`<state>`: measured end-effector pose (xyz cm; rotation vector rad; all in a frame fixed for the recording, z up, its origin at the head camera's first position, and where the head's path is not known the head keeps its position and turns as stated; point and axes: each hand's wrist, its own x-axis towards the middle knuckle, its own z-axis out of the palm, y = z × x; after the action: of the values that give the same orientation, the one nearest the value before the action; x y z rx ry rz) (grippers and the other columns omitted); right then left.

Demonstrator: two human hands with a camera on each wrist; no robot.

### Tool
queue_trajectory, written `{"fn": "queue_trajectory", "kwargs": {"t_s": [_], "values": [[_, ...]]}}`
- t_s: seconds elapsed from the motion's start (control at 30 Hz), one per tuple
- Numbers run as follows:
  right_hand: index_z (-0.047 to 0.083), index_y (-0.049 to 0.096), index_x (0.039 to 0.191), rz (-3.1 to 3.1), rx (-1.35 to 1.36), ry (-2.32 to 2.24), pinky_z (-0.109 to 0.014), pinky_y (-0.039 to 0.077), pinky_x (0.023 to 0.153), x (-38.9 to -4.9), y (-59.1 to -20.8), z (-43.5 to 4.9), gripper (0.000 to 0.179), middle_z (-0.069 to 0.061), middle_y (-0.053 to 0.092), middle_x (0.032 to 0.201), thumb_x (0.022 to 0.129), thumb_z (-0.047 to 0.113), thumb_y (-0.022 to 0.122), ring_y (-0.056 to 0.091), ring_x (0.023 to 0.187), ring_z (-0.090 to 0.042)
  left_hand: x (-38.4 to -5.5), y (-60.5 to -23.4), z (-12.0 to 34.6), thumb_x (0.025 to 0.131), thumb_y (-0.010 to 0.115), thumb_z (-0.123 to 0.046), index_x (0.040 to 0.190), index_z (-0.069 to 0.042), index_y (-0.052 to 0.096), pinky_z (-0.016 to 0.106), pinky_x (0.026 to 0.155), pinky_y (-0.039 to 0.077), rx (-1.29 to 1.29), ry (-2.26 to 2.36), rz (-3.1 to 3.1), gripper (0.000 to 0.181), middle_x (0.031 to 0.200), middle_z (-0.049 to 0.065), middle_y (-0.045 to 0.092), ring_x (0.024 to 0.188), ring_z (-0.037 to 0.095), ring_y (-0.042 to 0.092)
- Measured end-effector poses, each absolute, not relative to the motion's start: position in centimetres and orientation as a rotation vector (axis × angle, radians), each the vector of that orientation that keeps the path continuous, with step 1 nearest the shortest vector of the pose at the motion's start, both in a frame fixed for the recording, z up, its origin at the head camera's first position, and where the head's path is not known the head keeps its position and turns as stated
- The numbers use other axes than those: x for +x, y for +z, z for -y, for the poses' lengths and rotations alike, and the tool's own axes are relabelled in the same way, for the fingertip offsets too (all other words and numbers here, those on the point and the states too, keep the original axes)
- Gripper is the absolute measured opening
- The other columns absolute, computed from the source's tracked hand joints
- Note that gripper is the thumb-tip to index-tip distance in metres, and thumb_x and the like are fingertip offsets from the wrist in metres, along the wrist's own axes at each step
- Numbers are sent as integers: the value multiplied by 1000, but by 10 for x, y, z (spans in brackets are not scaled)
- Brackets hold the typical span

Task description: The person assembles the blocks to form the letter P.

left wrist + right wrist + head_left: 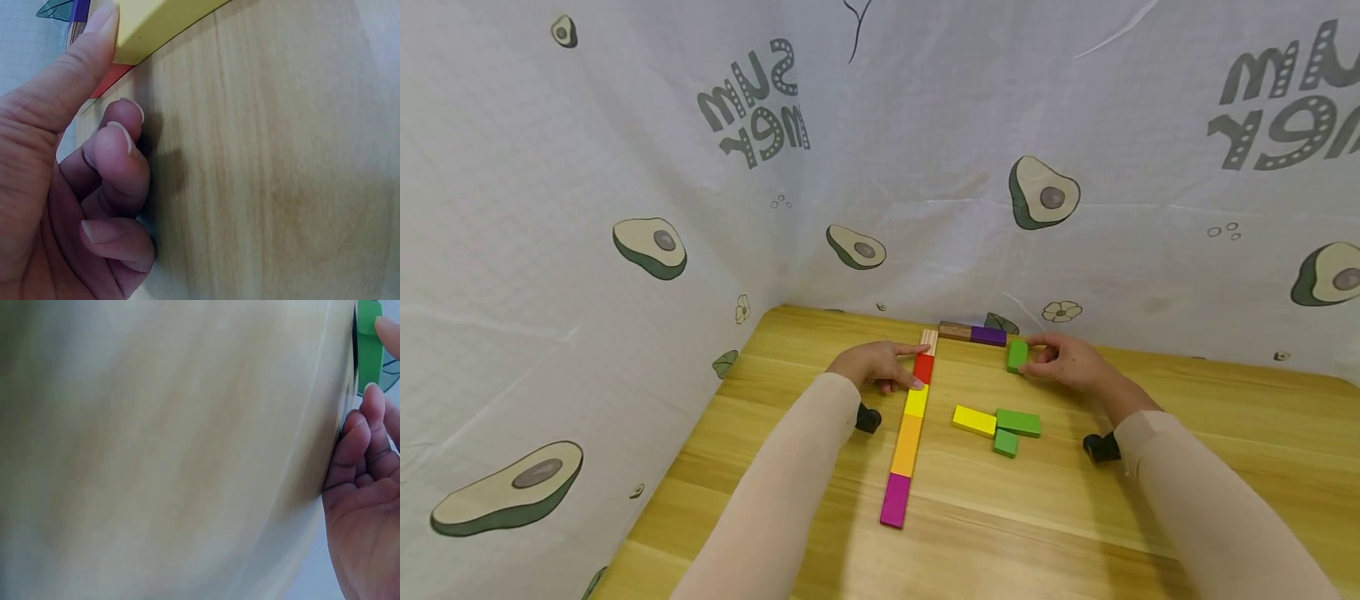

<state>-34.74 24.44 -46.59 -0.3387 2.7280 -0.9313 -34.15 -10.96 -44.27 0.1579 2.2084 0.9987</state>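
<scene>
A straight row of blocks runs toward me: pale wood (929, 340), red (923, 368), yellow (917, 401), orange (907, 444) and magenta (895, 500). My left hand (880, 364) lies beside its far part, index finger stretched onto the pale wood block and thumb at the red-yellow joint. In the left wrist view its other fingers curl loosely with nothing between them. My right hand (1066, 360) holds a green block (1017, 356) by its ends, finger at the far end and thumb at the near one. Beyond lie a brown block (956, 331) and a purple block (988, 336), end to end.
Between the hands, a loose yellow block (974, 421), a longer green block (1018, 423) and a short green block (1005, 442) lie close together on the wooden table (1000, 533). A printed white cloth (940, 250) hangs along the back and left edges.
</scene>
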Motion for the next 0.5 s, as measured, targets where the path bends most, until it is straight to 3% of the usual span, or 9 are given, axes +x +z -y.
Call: {"fn": "queue_trajectory", "kwargs": {"t_s": [0.5], "values": [[-1, 49, 147, -2669, -383, -909, -28, 42, 66, -351, -464, -245, 77, -10, 60, 102, 90, 42, 78, 50, 83, -19, -345, -445, 109, 88, 82, -32, 156, -46, 38, 23, 57, 43, 160, 959, -2217, 82, 65, 1, 55, 56, 13, 46]]}}
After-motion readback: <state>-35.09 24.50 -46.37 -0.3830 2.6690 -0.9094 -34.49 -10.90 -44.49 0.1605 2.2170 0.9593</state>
